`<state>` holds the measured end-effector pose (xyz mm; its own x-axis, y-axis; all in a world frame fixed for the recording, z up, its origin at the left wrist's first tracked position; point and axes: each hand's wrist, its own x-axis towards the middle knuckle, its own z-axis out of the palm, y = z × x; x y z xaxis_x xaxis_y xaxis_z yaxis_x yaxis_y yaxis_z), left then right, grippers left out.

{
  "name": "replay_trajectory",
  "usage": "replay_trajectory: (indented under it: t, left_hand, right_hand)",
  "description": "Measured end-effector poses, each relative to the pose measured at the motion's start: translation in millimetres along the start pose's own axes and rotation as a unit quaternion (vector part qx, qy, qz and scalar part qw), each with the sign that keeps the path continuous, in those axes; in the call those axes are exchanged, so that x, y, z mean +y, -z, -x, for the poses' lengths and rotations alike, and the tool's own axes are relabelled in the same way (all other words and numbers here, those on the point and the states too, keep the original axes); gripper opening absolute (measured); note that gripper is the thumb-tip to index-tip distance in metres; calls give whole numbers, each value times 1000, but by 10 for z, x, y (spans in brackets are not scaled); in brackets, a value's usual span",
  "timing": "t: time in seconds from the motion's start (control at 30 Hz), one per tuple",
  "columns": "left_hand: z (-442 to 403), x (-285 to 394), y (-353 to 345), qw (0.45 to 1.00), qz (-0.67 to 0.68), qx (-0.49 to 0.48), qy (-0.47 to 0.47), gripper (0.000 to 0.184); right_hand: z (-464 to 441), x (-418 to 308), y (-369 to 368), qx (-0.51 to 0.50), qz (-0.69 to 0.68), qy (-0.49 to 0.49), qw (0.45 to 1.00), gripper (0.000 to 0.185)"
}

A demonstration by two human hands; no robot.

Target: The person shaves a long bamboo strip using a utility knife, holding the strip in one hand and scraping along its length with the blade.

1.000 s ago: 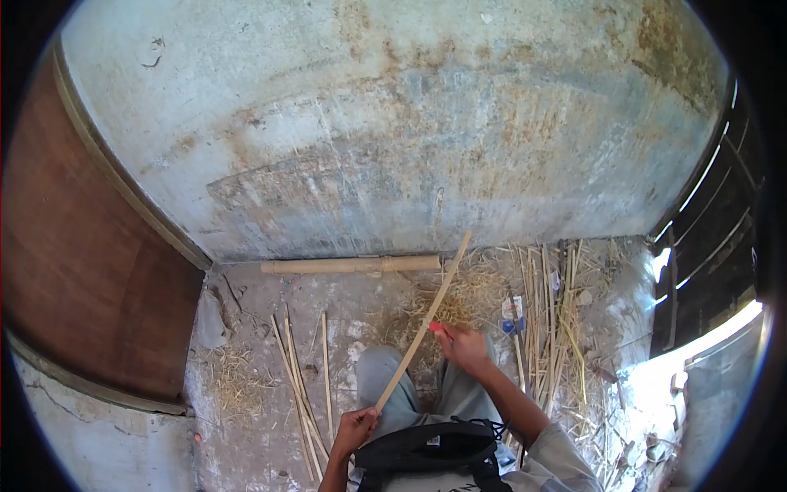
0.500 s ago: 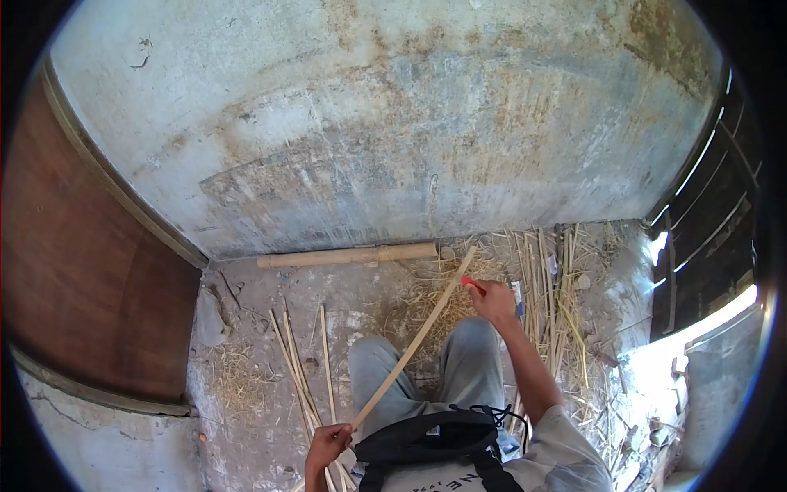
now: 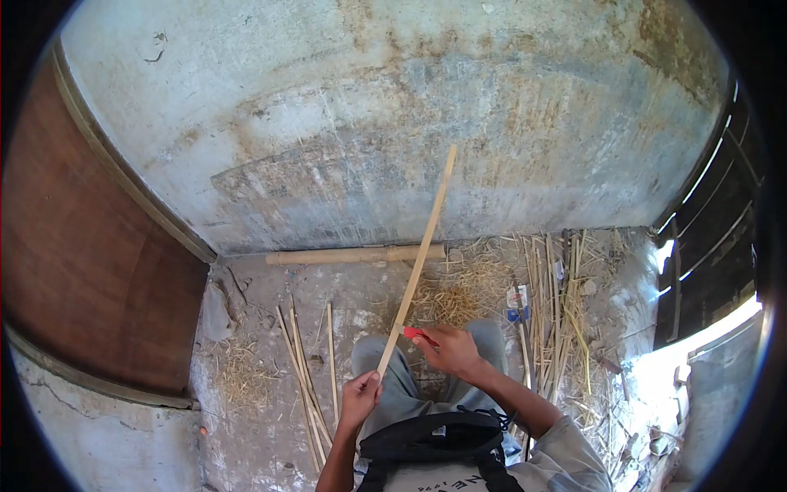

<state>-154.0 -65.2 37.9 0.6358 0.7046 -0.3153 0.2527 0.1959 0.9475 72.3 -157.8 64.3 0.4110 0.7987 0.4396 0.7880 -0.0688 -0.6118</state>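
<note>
A long, flat bamboo strip [image 3: 425, 246] slants up and away from me, its far end in front of the wall. My left hand [image 3: 361, 395] is closed around its near end. Slightly farther up the strip, my right hand [image 3: 451, 351] grips a small red tool [image 3: 420, 335], whose end meets the strip's edge. Whether the tool has a blade is too small to make out. Both hands are over my knees, with a black bag [image 3: 434, 439] across my lap.
A thick bamboo pole [image 3: 354, 255] lies along the wall's foot. Thin strips [image 3: 302, 369] lie left of my legs, and a bundle of strips [image 3: 553, 303] to the right. Shavings [image 3: 455, 299] cover the floor ahead. A blue and white packet [image 3: 518, 303] lies near the bundle.
My right hand with the red tool has come back toward me, from near the strip's far end to near my left hand. My left hand has risen, and the strip now points more steeply away.
</note>
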Motion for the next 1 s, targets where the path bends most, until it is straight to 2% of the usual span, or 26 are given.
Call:
replay_trajectory:
  t: [0.2,0.3,0.4,0.73,1.0]
  left_hand:
    - [1,18,-67,998,53,1,33,29]
    - [79,-88,23,999,33,-3,32,30]
    - [222,-101,91,999,21,-11,42,30]
    - [554,-22,265,996,28,-19,80,28]
    - [744,-15,353,998,0,-3,61,27]
  right_hand:
    - [5,28,66,-4,94,55,994,22]
    - [-13,121,92,35,124,36,991,23]
    - [-74,225,181,69,129,22,989,22]
    - [-189,309,308,81,134,33,987,21]
    - [-244,522,245,115,132,17,984,20]
